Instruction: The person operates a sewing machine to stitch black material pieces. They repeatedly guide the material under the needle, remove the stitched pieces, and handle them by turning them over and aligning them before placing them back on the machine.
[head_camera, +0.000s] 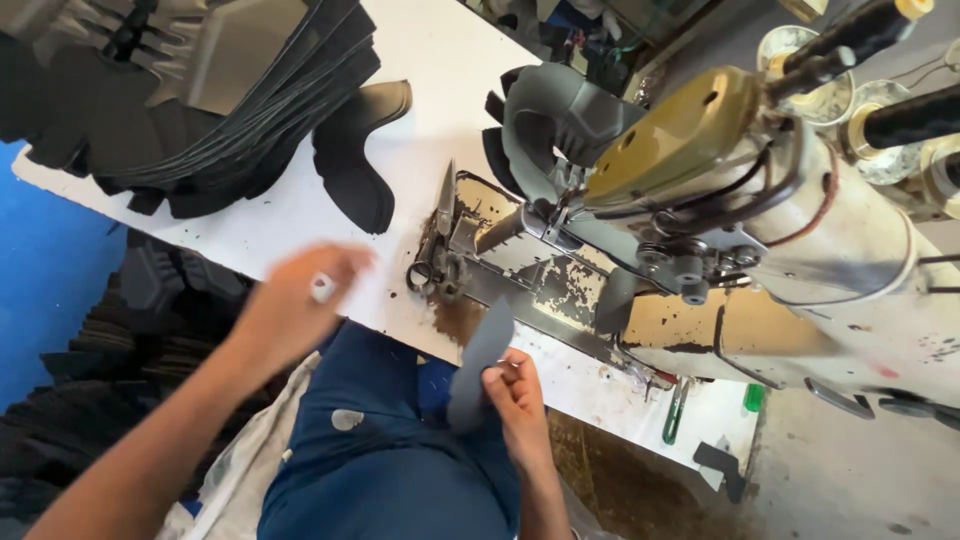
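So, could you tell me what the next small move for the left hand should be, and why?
Probably carry the left hand on to the single dark cut piece lying on the white table. The hand is blurred over the table edge and seems to hold nothing, while the right hand pinches a grey piece near the sewing machine.

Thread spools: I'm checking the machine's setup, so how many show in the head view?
2 dark thread spools: one at the top right corner, one just below it. More may sit beyond the frame edge.
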